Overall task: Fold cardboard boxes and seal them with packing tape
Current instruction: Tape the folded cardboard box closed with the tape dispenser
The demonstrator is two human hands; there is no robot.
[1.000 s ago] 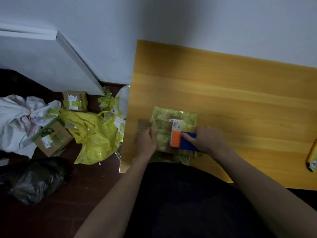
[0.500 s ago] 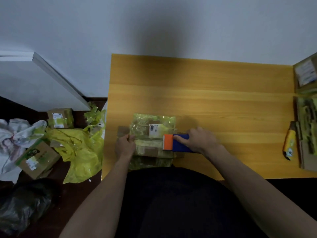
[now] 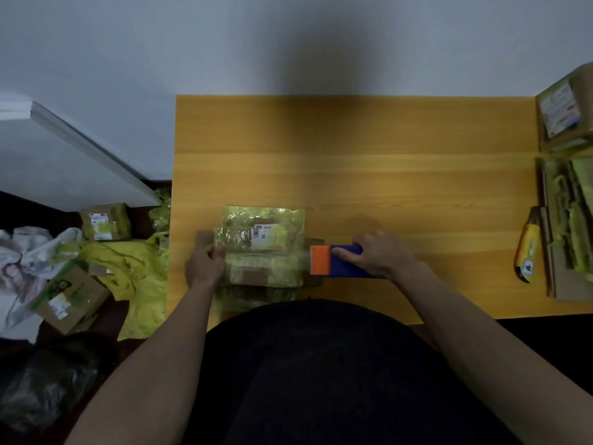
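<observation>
1. task thing: cardboard box (image 3: 261,252), low and flat, at the near left part of the wooden table (image 3: 385,175), just in front of the person's body. brown board, largely covered in crinkled yellow-green tape with a glossy film look; white shipping label (image 3: 262,234) on top.
2. left hand (image 3: 203,266): fingers curled round the box's left edge, steadying it.
3. right hand (image 3: 377,256): closed round a tape dispenser (image 3: 337,261), blue body with an orange end, sitting at the box's right edge.
4. progress, as judged: this box appears folded and a strip looks laid along its top; cutting the tape and pressing it down seem to be left.
5. stock left, as judged: flattened cardboard boxes (image 3: 568,229) at the table's right edge, yellow-green taped, seemingly unfolded.
6. also there: upright box (image 3: 566,112) at the far right corner; a yellow tool (image 3: 528,252), kind unclear, beside the flat stock.
7. floor, left: small taped boxes (image 3: 106,221), yellow plastic sheet (image 3: 134,274), white bag (image 3: 29,255).
</observation>
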